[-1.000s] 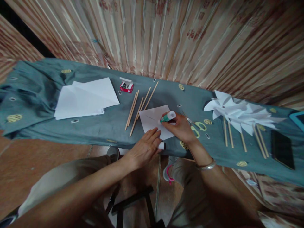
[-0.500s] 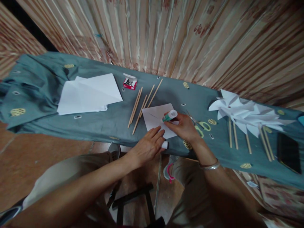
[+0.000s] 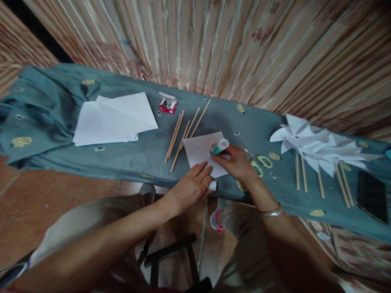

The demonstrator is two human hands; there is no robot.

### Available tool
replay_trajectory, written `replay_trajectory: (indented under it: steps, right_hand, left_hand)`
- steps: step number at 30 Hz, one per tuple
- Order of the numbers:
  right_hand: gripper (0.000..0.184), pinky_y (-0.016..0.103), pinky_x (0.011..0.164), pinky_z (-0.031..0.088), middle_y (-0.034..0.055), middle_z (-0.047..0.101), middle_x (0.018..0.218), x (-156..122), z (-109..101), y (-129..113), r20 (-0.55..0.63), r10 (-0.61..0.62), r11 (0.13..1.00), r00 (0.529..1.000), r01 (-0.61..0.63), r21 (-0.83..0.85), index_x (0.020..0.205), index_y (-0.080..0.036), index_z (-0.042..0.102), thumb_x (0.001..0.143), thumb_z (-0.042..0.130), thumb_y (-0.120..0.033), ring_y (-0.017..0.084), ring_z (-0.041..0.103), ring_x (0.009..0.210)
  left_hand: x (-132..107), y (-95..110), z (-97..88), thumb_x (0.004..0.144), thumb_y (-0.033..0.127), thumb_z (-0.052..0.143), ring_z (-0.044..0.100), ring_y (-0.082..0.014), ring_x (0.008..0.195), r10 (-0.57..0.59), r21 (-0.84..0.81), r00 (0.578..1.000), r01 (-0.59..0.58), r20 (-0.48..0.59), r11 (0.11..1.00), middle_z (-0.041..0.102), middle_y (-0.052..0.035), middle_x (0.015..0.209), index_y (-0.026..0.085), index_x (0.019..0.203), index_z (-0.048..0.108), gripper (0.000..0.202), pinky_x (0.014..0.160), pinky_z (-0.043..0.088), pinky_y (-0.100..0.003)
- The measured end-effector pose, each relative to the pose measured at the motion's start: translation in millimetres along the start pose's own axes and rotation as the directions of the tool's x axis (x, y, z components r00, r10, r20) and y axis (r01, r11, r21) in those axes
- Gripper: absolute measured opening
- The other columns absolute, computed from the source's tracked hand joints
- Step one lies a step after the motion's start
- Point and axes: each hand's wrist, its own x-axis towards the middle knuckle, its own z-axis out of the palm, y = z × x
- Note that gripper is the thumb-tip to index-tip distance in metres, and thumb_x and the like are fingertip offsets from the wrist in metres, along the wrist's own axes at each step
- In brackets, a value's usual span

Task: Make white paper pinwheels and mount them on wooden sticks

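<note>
My right hand (image 3: 236, 162) grips an upright, slightly tilted glue stick (image 3: 218, 147) with a green label. Its lower end meets a square of white paper (image 3: 198, 146), which has a slit or crease line in it. My left hand (image 3: 194, 183) rests its fingertips on the paper's near corner. A white glue stick cap (image 3: 213, 185) pokes out from under that hand, held at the thumb side. Scissors (image 3: 259, 162) with pale green handles lie just right of my right hand. Several wooden sticks (image 3: 174, 136) lie left of the paper.
White paper sheets (image 3: 116, 120) are stacked at the left. A small red open box (image 3: 168, 106) of metal pieces stands behind the sticks. On the right lie several white paper pinwheels (image 3: 317, 142) on sticks and a dark phone (image 3: 372, 195). A pleated curtain (image 3: 195, 44) hangs behind the cloth-covered table.
The glue stick has shifted very slightly and tilts a little differently over the paper. My left hand stays in place, and the view has moved slightly.
</note>
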Motion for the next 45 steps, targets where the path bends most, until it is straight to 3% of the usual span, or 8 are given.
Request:
replay_trajectory:
  steps: [17, 31, 45]
  right_hand:
    - [0.017, 0.035, 0.074, 0.05, 0.0041, 0.073, 0.083, 0, 3, -7, -0.028, -0.02, 0.987, 0.999, 0.016, -0.157, 0.085, -0.022, 0.065, 0.074, 0.068, -0.034, 0.023, 0.068, 0.079]
    - [0.018, 0.034, 0.07, 0.05, 0.0053, 0.071, 0.078, 0, 12, -9, -0.131, -0.041, 0.951, 0.991, -0.001, -0.308, 0.082, -0.018, 0.063, 0.075, 0.067, -0.035, 0.022, 0.066, 0.073]
    - [0.017, 0.036, 0.078, 0.05, 0.0091, 0.07, 0.088, 1, 2, -3, -0.009, -0.109, 0.937, 0.994, 0.1, -0.334, 0.088, -0.015, 0.067, 0.078, 0.062, -0.028, 0.024, 0.067, 0.084]
  left_hand:
    - [2, 2, -2.5, 0.09, 0.026, 0.054, 0.042, -0.0336, 0.132, 0.008, 0.065, 1.0, -0.008, 0.006, 0.998, 0.055, -0.0206, 0.13, 0.01, 0.103, 0.055, 0.021, 0.105, 0.04, -0.05]
    - [1, 3, -2.9, 0.088, 0.023, 0.057, 0.041, -0.0348, 0.132, 0.013, 0.048, 1.0, -0.013, -0.001, 0.999, 0.055, -0.023, 0.13, 0.006, 0.104, 0.056, 0.024, 0.107, 0.039, -0.049]
    - [1, 4, -3.6, 0.087, 0.025, 0.058, 0.043, -0.0363, 0.13, 0.004, 0.071, 1.0, -0.005, 0.003, 0.997, 0.056, -0.0226, 0.129, 0.005, 0.104, 0.058, 0.027, 0.107, 0.039, -0.048]
